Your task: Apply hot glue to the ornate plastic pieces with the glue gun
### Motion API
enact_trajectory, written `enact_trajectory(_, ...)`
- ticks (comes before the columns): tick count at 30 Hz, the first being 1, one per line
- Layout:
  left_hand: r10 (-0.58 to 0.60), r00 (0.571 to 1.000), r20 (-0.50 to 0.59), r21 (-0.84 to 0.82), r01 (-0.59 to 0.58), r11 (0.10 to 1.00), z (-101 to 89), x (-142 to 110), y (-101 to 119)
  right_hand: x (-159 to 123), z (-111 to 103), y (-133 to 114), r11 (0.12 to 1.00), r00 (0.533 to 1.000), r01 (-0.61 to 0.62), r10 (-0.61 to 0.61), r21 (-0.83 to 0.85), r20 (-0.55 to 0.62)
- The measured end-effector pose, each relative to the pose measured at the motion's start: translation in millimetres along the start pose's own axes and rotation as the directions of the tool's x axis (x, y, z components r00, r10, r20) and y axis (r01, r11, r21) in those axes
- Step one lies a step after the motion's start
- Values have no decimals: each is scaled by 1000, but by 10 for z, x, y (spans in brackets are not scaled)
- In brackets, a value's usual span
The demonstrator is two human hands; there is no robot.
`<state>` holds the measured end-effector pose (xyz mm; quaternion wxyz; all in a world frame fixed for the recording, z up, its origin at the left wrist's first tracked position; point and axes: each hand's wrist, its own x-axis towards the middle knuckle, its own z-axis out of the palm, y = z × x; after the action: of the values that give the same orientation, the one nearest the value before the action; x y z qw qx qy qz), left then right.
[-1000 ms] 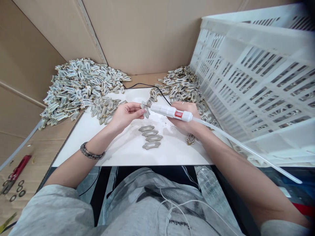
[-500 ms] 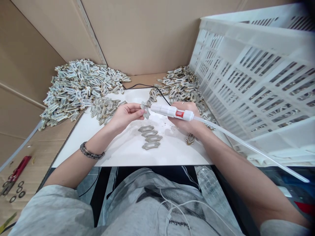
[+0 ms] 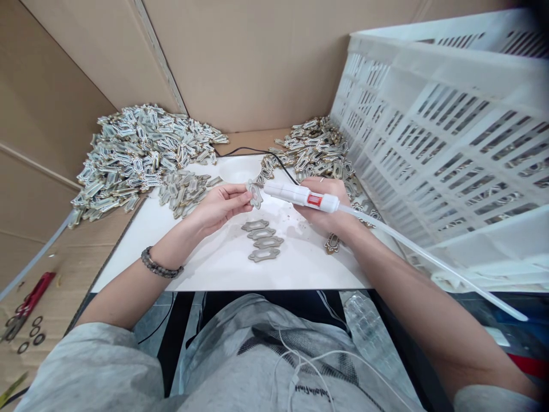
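Pinched between the thumb and fingers of my left hand (image 3: 224, 204) is a small ornate frame-shaped plate (image 3: 256, 196), raised above the white board (image 3: 214, 269). My right hand (image 3: 319, 203) is wrapped round a white hot glue gun (image 3: 287, 193), whose nozzle end is at the plate; I cannot tell whether it touches. A long translucent glue stick (image 3: 429, 257) sticks out of the gun's back end over my right forearm. Several similar plates (image 3: 265, 254) lie flat in a short column below my hands. Another plate (image 3: 332, 242) lies under my right wrist.
Large heaps of plates lie at the left (image 3: 137, 149) and back right (image 3: 319, 149). A white slotted crate (image 3: 429, 63) stands at the right. The gun's black cord (image 3: 244, 150) runs behind the hands. Red-handled scissors (image 3: 32, 300) and several dark rings (image 3: 36, 329) lie on cardboard at left.
My left hand's lower fingers have loosened slightly while the pinch on the plate stays. The glue gun and its stick have shifted only slightly; the plates on the board stay put.
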<state>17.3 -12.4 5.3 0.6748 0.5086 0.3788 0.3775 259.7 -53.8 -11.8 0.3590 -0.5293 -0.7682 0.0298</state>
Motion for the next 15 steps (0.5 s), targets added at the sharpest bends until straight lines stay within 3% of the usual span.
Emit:
enact_trajectory(3,-22,999,43,106,18,994,4,-15,9,3,11,16,1000,1000,6,-6,-15,-2)
enact_trajectory(7,23,997,76,393,-51,918,-79,-6,74,12,19,40,999,1000,6,-8,-41,-25)
enact_trajectory(11,231,968,-98,655,-112,747,-403,42,251,16,2,28,998,1000,-27,26,-60,-14)
enact_trajectory(15,359,869,-340,849,120,514,-861,69,448,15,-17,-2,997,999,-29,31,-76,26)
